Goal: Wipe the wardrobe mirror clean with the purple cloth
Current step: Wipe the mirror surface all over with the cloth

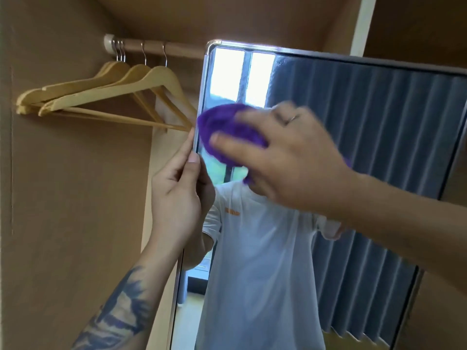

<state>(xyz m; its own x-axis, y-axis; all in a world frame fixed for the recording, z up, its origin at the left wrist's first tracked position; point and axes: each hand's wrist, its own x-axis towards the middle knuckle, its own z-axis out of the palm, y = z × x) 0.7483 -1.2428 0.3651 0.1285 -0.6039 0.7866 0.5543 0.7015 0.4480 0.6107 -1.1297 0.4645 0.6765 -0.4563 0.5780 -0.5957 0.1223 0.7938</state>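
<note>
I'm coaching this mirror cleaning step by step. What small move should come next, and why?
Probably sweep the purple cloth rightward across the glass. The right hand presses it near the mirror's upper left edge, while the left hand steadies the frame there, so the wide area to the right looks unreached.

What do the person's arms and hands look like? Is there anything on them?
Both arms are bare, with no sleeves in view. The left forearm has a big dark blue-black tattoo with feathery, swirly shapes. The right hand wears a thin silver-coloured ring on one finger. No gloves and no watch show.
</note>
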